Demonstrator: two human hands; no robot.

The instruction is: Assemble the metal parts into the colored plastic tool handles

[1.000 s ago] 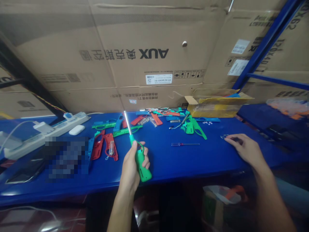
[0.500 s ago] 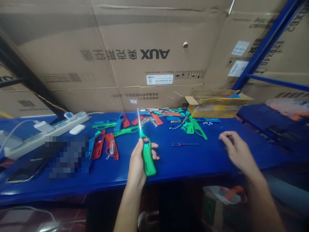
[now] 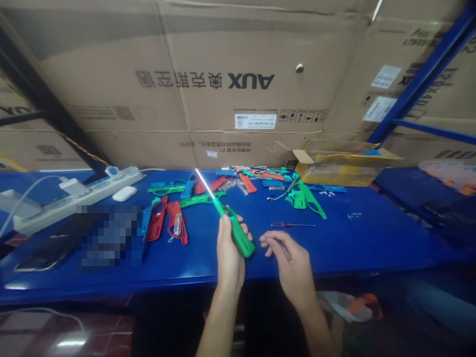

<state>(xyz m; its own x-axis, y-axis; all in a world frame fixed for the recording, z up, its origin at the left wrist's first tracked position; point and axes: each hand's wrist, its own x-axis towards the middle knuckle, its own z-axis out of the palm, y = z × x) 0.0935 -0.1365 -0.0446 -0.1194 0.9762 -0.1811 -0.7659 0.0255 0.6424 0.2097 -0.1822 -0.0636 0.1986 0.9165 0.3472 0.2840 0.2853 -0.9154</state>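
Note:
A green long-nosed gas lighter with a metal tube is gripped in my left hand, its tube tilted up and to the left. My right hand is just right of the lighter's handle, apart from it, thumb and fingertips pinched together. Whatever they hold, if anything, is too small to make out. Behind the right hand a screwdriver with a clear purplish handle lies on the blue table. Tiny screws lie farther right.
Red lighter shells, green lighter shells and metal rods are scattered along the back. A yellow-taped carton stands at the back right. A power strip and a white case sit on the left.
My right hand has come left from the table's right side to beside the lighter. The lighter in my left hand now leans farther left. Small screws now show where the right hand was.

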